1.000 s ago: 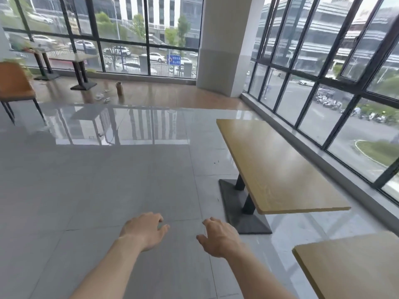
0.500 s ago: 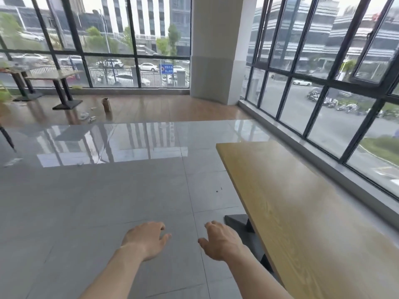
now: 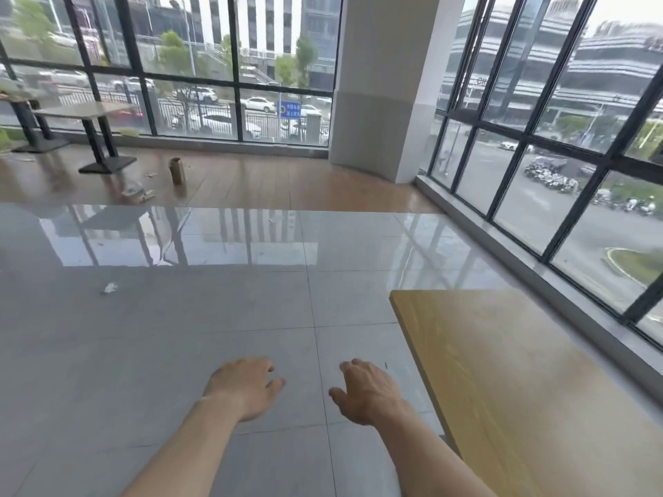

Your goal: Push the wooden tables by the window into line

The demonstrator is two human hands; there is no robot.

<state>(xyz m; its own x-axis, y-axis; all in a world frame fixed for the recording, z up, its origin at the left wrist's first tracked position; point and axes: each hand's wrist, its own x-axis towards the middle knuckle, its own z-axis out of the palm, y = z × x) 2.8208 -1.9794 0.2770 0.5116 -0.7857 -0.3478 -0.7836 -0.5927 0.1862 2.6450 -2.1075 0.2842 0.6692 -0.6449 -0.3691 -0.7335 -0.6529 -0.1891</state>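
A light wooden table (image 3: pixel 520 382) fills the lower right, running alongside the right-hand window; its base is hidden below the top. My left hand (image 3: pixel 244 385) hovers over the grey tile floor, palm down, fingers loosely apart, holding nothing. My right hand (image 3: pixel 366 392) is beside it, just left of the table's long edge and not touching it, also empty with fingers spread. Two more tables (image 3: pixel 86 111) stand far off by the back window at the left.
A white pillar (image 3: pixel 376 84) stands in the corner between the two window walls. A brown carton (image 3: pixel 177 170) and scraps (image 3: pixel 138 193) lie on the wooden floor strip; a paper scrap (image 3: pixel 108 288) lies on the tiles. A low sill (image 3: pixel 538 260) runs under the right window.
The view has advanced along the table: the second near table and the table's black base have dropped out of sight. Both hands stay out in front, empty.
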